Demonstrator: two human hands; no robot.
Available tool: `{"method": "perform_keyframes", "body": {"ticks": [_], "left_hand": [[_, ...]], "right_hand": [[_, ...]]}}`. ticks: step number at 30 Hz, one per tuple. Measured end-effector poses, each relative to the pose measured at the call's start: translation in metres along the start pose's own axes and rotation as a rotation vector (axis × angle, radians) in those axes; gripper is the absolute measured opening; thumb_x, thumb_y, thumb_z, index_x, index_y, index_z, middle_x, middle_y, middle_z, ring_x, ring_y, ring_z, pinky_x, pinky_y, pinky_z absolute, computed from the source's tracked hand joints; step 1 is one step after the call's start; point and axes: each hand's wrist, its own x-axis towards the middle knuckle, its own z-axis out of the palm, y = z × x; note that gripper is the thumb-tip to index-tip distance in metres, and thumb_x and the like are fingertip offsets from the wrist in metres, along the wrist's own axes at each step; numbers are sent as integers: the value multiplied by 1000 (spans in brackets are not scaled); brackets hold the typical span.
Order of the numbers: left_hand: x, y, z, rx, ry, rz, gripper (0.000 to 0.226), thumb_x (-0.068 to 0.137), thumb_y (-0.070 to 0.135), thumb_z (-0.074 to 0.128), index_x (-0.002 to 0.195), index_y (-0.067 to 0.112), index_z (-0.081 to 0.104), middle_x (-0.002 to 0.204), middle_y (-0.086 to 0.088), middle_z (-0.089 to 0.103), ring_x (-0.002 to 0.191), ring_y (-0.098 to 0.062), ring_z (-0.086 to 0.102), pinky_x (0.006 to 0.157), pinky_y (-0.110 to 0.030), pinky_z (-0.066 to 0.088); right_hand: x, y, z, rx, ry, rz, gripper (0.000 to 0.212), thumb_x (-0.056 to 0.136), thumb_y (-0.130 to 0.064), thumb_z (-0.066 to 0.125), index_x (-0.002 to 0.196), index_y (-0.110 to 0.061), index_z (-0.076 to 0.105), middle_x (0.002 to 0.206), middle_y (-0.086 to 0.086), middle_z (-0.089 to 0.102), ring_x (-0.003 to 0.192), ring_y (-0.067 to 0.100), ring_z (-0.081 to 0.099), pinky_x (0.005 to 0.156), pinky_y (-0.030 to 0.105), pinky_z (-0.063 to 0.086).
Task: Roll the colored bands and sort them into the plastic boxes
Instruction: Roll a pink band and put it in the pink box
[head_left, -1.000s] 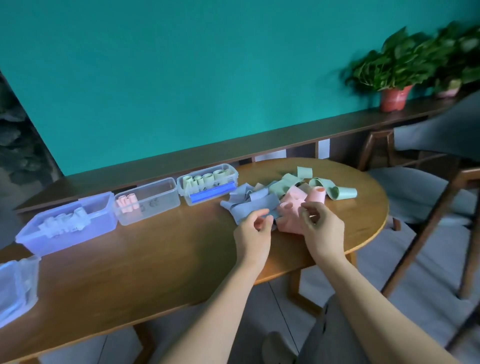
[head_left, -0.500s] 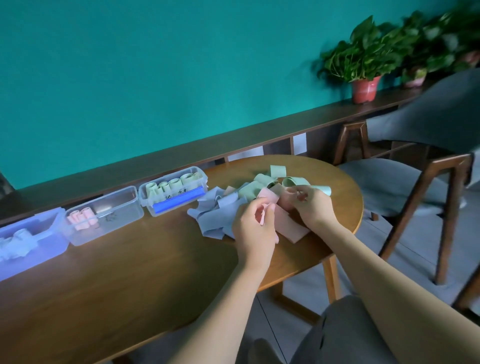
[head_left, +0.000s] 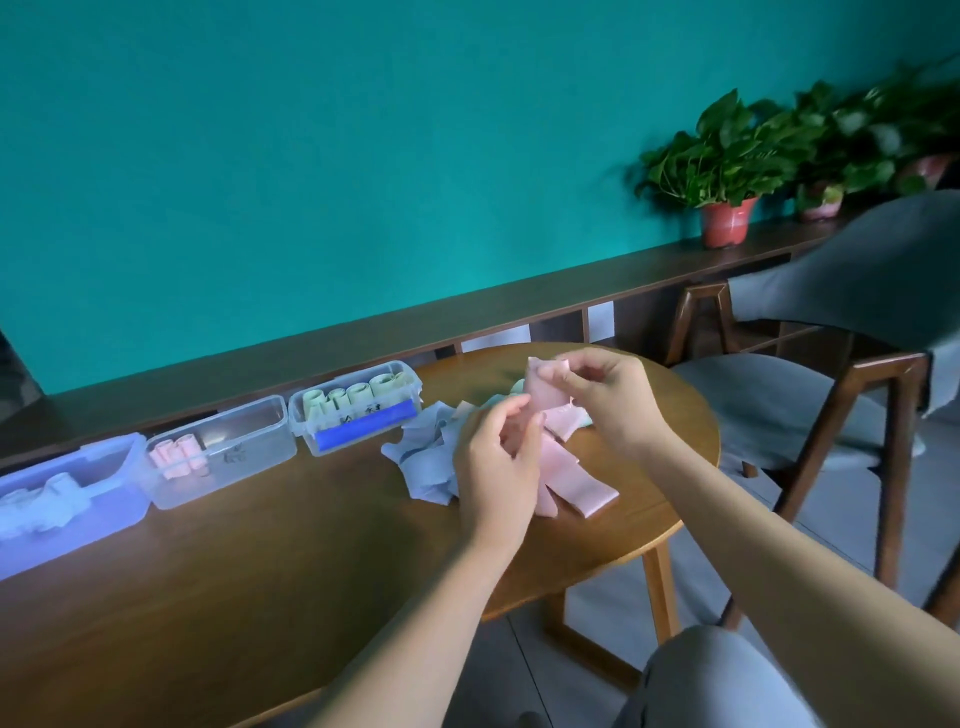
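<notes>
Teal wall (head_left: 311, 182) backs wooden table (head_left: 260, 571); both hands pinch pink band (head_left: 545, 395).

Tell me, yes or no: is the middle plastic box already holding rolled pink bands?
Yes, the middle plastic box holds a few rolled pink bands at its left end, with the rest of it bare.

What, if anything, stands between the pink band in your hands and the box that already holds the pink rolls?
Nothing visible blocks the way. The pink band is held above the table by both hands, and the open box with pink rolls sits to the left. Only the loose blue bands lie on the table between them, low enough to pass over.
</notes>
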Motion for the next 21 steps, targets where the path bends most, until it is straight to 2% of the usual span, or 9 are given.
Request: {"method": "perform_keyframes", "body": {"ticks": [2,4,7,10,12,16,21], "left_hand": [[11,12,-12,-35,23,4,22,92,34,71,114,30,70,108,17,69,98,7,61,79,-14,55],[20,25,-29,-70,68,43,25,89,36,73,112,27,71,106,17,70,98,1,62,75,-12,55],[31,42,-63,-108,142,134,27,86,34,77,111,24,72,106,15,70,100,-3,63,76,-8,49],[34,51,-100,-138,177,166,29,84,31,80,111,26,72,109,15,69,103,-7,64,81,-15,53],[32,56,-124,-157,173,130,26,85,29,79,110,28,72,107,15,71,102,-7,65,81,-17,54],[29,58,-171,-250,187,23,10,90,20,73,100,22,75,94,10,75,93,-11,69,80,-25,54],[22,50,-230,-285,284,-74,9,91,10,70,95,15,76,91,5,76,89,-13,71,80,-24,53]], "right_hand": [[3,-23,5,23,-25,-38,21,88,-35,73,87,-15,77,82,1,73,79,24,68,66,33,56],[6,-46,11,33,-47,-84,20,90,-33,73,90,-13,77,82,3,74,79,25,70,71,38,59],[4,-77,25,110,-85,-98,23,88,-29,76,98,-9,76,86,9,76,81,29,72,72,34,59],[-6,-104,47,182,-149,-84,25,87,-22,77,106,-6,72,84,10,76,74,19,74,60,23,58],[-17,-117,64,234,-208,-67,30,88,-19,75,114,-6,68,84,10,76,73,16,74,59,21,58],[-36,-137,97,390,-343,-40,34,91,-19,72,122,-5,65,94,23,75,80,26,73,68,32,63],[-57,-148,134,345,-541,-117,49,85,-17,78,130,-12,61,98,15,75,83,25,72,76,31,60]]}}
